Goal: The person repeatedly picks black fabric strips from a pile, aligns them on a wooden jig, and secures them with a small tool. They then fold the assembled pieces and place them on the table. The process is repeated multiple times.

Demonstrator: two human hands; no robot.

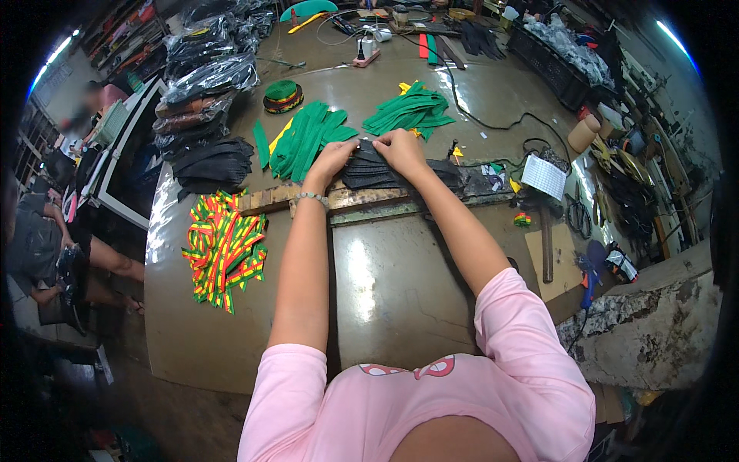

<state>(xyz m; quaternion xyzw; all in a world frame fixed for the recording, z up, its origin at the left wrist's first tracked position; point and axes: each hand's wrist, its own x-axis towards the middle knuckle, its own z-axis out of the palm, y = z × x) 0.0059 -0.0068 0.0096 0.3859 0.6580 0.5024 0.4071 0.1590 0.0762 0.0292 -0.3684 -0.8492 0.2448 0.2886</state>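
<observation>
My left hand (332, 159) and my right hand (401, 151) are close together over the middle of the table. Between them a short black strip (366, 144) is pinched in the fingers of both. Right below lies a pile of black strips (368, 172), against a worn wooden bar (269, 199) that runs across the table. Beyond my left hand is a spread of green strips (304, 142). A second bunch of green strips (412, 109), with bits of yellow, lies beyond my right hand.
Left hold red-yellow-green ribbons (225, 250), a black bundle (215, 165), a round green-topped roll (282, 96) and plastic-wrapped stacks (212, 81). Right are white paper (544, 178), scissors (577, 215), a blue-handled tool (591, 269) and a black crate (546, 65). Someone sits far left (65, 246).
</observation>
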